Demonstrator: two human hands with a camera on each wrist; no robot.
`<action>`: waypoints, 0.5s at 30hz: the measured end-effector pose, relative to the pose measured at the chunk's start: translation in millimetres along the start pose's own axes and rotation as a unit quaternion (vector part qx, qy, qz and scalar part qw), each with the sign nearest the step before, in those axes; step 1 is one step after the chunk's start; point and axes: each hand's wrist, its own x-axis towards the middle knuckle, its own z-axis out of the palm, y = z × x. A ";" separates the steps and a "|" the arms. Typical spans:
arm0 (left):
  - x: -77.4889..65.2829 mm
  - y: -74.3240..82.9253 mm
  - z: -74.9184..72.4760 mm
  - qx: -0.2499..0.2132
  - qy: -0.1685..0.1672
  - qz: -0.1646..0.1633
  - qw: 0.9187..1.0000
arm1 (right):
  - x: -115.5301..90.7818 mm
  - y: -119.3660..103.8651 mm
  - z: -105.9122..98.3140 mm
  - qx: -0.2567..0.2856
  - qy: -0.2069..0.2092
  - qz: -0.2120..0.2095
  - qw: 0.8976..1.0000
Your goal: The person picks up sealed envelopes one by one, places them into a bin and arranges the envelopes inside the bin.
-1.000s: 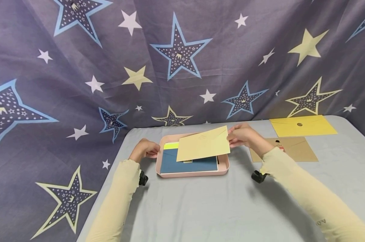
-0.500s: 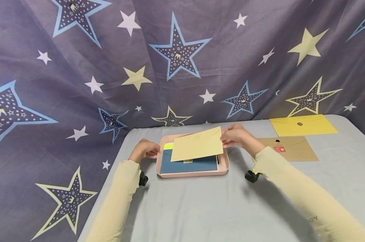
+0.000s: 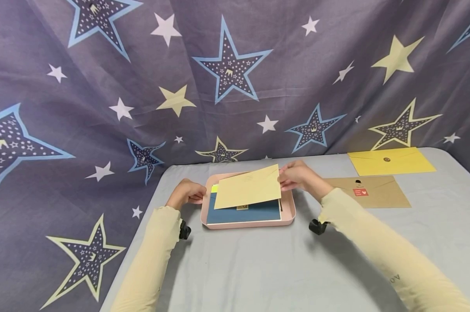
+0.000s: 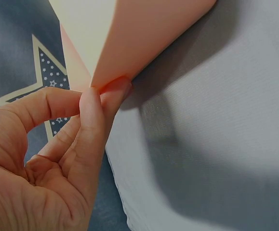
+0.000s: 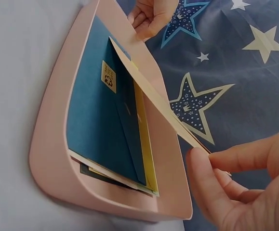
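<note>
A shallow pink tray (image 3: pixel 246 225) lies on the light cloth and holds a stack of envelopes. On top of the stack is a dark blue envelope (image 3: pixel 223 215) with a small label, which shows well in the right wrist view. My right hand (image 3: pixel 295 177) pinches a cream envelope (image 3: pixel 248 188) by its right edge. That envelope slants over the tray, its left end low above the blue one, as the right wrist view shows. With thumb and fingers my left hand (image 3: pixel 186 193) pinches the tray's left rim. Lime-yellow paper (image 3: pixel 214 188) peeks out at the back left.
To the right lie a brown envelope (image 3: pixel 387 197) with a red sticker and, behind it, a bright yellow envelope (image 3: pixel 398 162). A star-patterned curtain (image 3: pixel 285 69) hangs along the back and left edges of the cloth-covered surface (image 3: pixel 250 268).
The right hand has moved left, carrying the cream envelope further over the tray. More of the brown envelope has come into view. The left hand stays at the tray's rim.
</note>
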 end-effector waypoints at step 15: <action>-1.2 -0.4 -0.2 -0.006 -0.002 0.002 1.000 | 5.1 -2.6 14.3 0.009 -0.011 -0.003 1.000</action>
